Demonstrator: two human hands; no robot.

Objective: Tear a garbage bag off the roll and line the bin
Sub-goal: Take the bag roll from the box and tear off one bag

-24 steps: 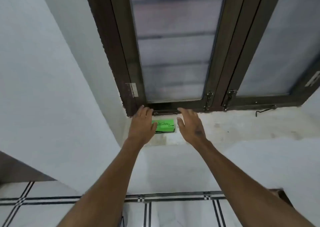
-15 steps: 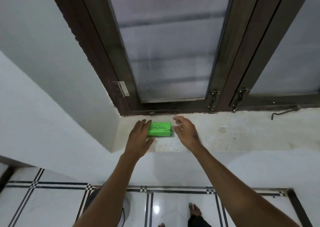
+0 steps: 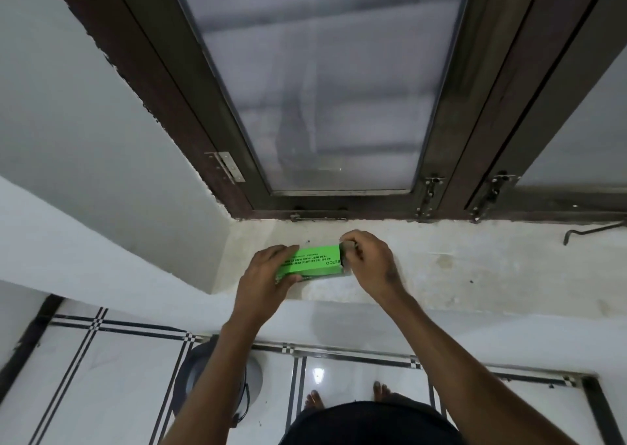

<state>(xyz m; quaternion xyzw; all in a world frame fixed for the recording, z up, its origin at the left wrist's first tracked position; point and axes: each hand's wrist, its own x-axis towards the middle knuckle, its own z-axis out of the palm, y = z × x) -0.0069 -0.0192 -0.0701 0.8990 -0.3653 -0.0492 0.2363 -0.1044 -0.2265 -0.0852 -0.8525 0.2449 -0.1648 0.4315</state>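
A bright green garbage bag box [image 3: 314, 263] with black print lies on the pale window sill [image 3: 458, 268]. My left hand [image 3: 268, 275] grips the box's left end, thumb under its near edge. My right hand [image 3: 368, 263] has curled fingers at the box's right end and pinches something dark there; the roll itself is hidden. Down on the floor, a round dark-rimmed bin [image 3: 193, 380] stands below the sill, partly behind my left forearm.
A dark wooden window frame [image 3: 441, 159] with frosted glass rises right behind the sill. A metal stay hook [image 3: 590, 231] lies at the sill's right. White walls close in on the left. My bare feet [image 3: 346, 397] stand on white tiles with black lines.
Both hands closed in on the box: the left now grips its left end and the right curled onto its right end. The view tilted down, showing the bin and feet.
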